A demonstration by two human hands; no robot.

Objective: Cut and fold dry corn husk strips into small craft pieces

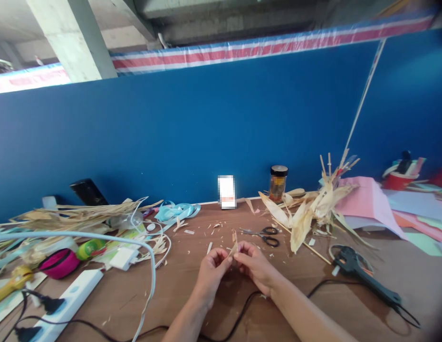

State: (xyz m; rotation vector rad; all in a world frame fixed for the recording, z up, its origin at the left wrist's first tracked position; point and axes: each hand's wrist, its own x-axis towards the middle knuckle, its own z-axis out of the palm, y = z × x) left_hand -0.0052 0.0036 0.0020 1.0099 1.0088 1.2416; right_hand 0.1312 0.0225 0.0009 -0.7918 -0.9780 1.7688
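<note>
Over the middle of the brown table, my left hand (216,271) and my right hand (252,264) meet at a small tan strip of dried husk (234,243). Thumb and fingers of both hands are pinched on it, and its upper end sticks up between them. The fingertips cover its lower part. Just beyond my right hand lie black-handled scissors (267,233), flat on the table with blades pointing left. Small husk scraps (216,225) are scattered around and behind my hands.
To the right are a glue gun (365,275), a dried husk bundle (313,213) and a lidded jar (278,184). A power strip (69,304), white cable (152,266) and blue ribbon (176,210) lie left. A black cord (242,313) runs beneath my forearms. A blue partition (206,128) stands behind.
</note>
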